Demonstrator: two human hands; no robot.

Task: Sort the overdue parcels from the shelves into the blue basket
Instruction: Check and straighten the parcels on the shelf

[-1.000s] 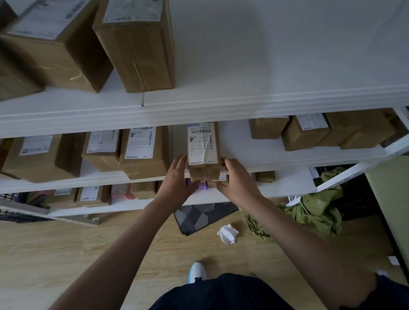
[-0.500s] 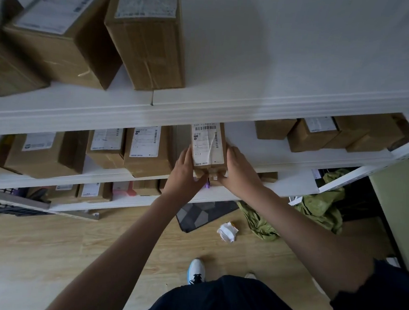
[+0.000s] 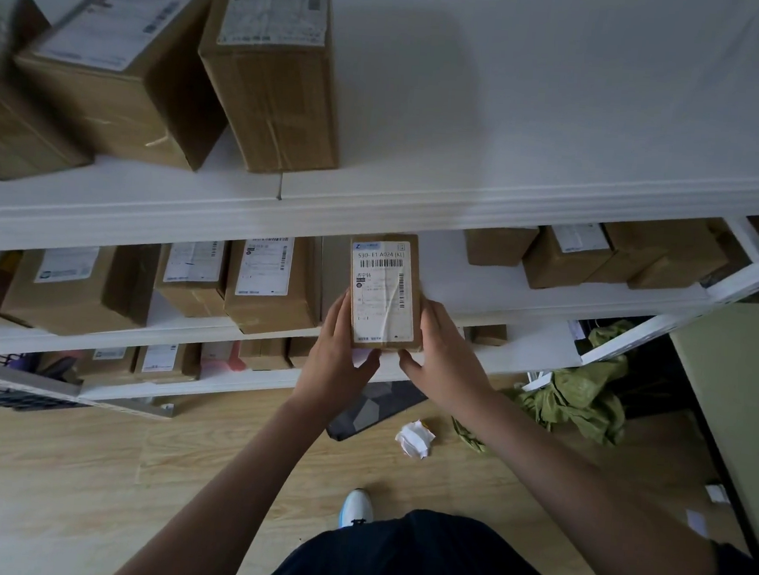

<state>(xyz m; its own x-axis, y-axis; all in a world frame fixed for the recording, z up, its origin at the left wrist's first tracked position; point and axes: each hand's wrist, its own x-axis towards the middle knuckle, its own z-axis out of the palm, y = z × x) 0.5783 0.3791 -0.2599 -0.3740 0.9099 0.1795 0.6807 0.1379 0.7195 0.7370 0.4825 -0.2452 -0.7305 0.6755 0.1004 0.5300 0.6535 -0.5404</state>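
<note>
A small parcel [image 3: 385, 291] is gripped from both sides, the left hand [image 3: 336, 355] on its left edge and the right hand [image 3: 441, 353] on its right, fingers curled around it. It is held clear of the middle shelf [image 3: 547, 309], just in front of that shelf's edge, with the label turned up toward the face, presumably so the date can be checked. More boxes [image 3: 275, 280] are lined up on that shelf with labels facing out. The blue basket is not seen for certain.
</note>
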